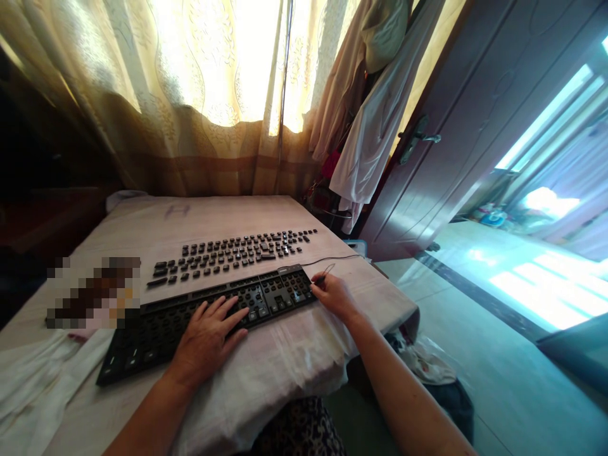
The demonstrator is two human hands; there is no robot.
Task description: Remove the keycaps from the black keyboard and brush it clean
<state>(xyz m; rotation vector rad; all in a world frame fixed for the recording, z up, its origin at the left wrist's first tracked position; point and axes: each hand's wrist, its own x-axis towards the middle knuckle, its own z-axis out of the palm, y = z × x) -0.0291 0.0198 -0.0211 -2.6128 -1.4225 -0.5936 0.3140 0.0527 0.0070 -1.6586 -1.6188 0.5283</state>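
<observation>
A black computer keyboard (190, 316), most of its keycaps off, lies at a slant on the cloth-covered table. My left hand (209, 329) rests flat on its middle, fingers spread. At the keyboard's right end, my right hand (330, 292) has thumb and fingers pinched together on a small wire keycap puller (327, 271), whose thin loop sticks up; the grip itself is mostly hidden by the fingers. Behind the keyboard, loose black keycaps (228, 256) stand in several rows, laid out much like a keyboard.
The keyboard's cable (332, 258) runs off the table's right side. White cloth (33, 373) lies at the left front, beside a blurred-out patch. Curtains (213, 126) hang behind the table (285, 361). A door (451, 126) stands at the right, near hanging clothes (375, 114).
</observation>
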